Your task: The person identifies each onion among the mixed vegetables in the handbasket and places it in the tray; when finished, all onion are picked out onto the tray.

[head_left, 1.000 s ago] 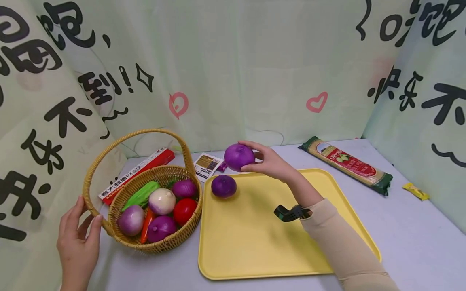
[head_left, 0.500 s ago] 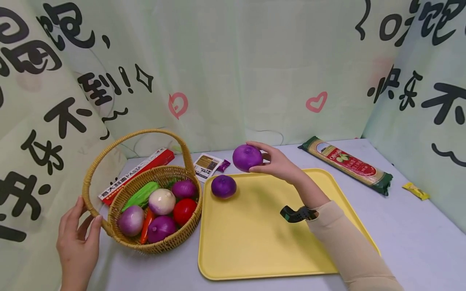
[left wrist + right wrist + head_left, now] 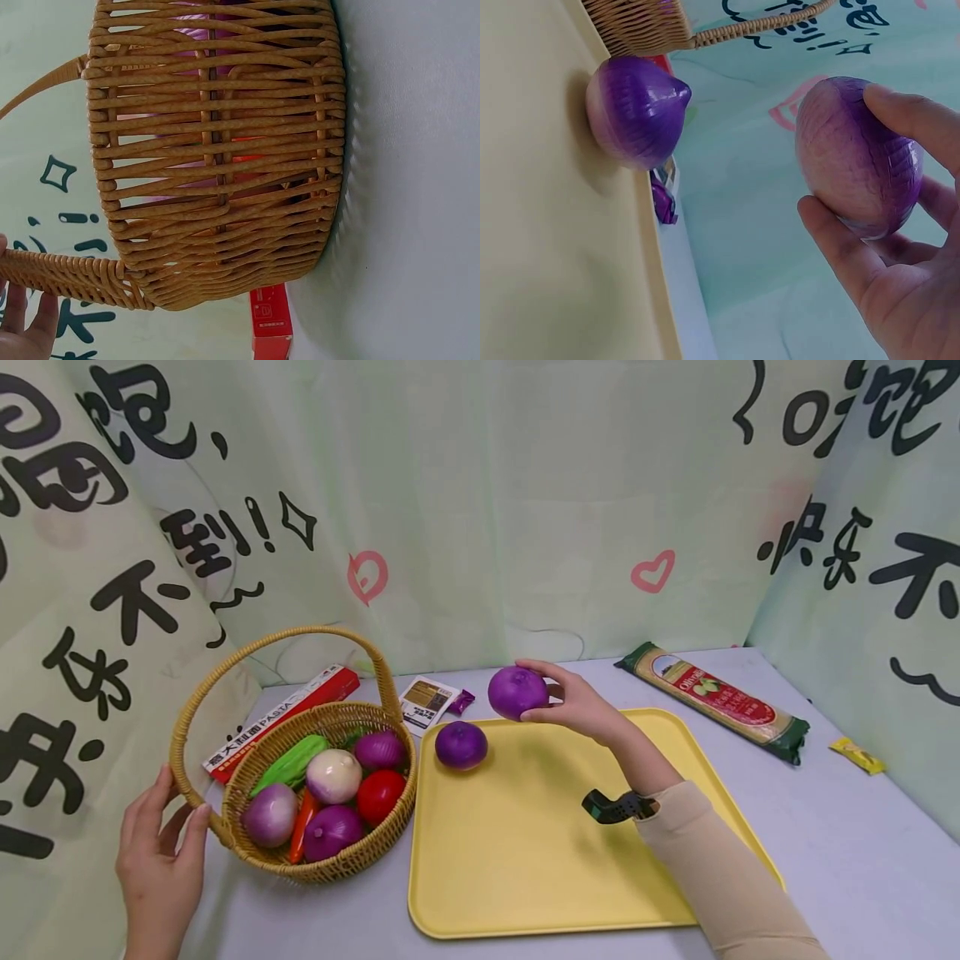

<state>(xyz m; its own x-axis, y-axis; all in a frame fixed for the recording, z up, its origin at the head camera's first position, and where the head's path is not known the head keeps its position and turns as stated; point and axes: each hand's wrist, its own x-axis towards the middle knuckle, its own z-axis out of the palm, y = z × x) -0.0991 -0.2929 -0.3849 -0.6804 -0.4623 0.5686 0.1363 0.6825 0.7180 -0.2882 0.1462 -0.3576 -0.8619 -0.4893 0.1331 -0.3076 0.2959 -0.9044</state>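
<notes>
Near the smooth tray (image 3: 540,860), my right hand (image 3: 581,706) pinches a glossy round onion (image 3: 517,694); left of it, my left hand (image 3: 160,868) pinches a wicker basket handle (image 3: 288,633).

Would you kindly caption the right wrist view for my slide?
Right hand grips rounded purple onion; another rests on flat yellow tray.

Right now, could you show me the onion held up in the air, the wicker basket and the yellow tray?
Held onion (image 3: 517,693): head view, middle of its purple side.
Wicker basket (image 3: 285,161): left wrist view, its woven side wall.
Yellow tray (image 3: 525,847): head view, its bare floor.
</notes>
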